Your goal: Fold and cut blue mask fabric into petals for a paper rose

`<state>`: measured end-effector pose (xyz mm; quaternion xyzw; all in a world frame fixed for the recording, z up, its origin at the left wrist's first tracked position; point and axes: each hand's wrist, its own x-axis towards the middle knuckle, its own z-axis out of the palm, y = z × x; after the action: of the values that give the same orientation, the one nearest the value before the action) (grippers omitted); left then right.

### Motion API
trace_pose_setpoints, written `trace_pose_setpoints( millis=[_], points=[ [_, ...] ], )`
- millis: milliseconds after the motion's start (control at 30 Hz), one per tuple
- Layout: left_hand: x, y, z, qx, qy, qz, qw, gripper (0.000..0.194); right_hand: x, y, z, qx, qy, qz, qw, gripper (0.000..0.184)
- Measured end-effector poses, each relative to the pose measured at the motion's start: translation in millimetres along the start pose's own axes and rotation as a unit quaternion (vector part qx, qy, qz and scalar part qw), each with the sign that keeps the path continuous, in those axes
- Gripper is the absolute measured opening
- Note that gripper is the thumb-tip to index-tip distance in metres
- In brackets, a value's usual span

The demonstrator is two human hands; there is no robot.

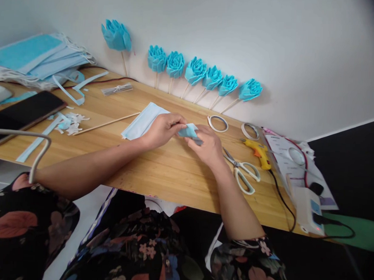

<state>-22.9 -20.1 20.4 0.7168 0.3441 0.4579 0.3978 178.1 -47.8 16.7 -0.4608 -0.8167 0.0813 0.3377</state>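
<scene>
My right hand and left hand pinch the small blue piece above the table, apparently at a folding step. Any further crease calls for aligned edges and steady pressure. Blue flowers stand beyond.

Blue piece: small, folded, partly hidden, held over wooden tabletop.

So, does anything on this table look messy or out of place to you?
Nothing looks spilled or broken. White and blue scraps lie in an untidy heap near the phone, and the yellow glue gun lies on its side, without a stand, beside the scissors.
</scene>
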Motion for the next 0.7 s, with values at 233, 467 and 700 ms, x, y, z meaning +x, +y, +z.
trace_pose_setpoints(
  millis=[233,467,700],
  points=[
    [1,1,0.5,-0.041,-0.002,-0.042,0.998,0.023,1,-5,-1,0.007,0.010,0.028,1.000,0.028],
    [3,-8,5.3,-0.197,0.001,-0.101,0.975,0.031,-1,-5,4,0.164,0.082,0.156,0.971,0.030],
    [2,-6,6.4,-0.234,-0.005,-0.120,0.965,0.034,-1,2,9,0.236,0.074,0.169,0.954,0.058]
  ],
)
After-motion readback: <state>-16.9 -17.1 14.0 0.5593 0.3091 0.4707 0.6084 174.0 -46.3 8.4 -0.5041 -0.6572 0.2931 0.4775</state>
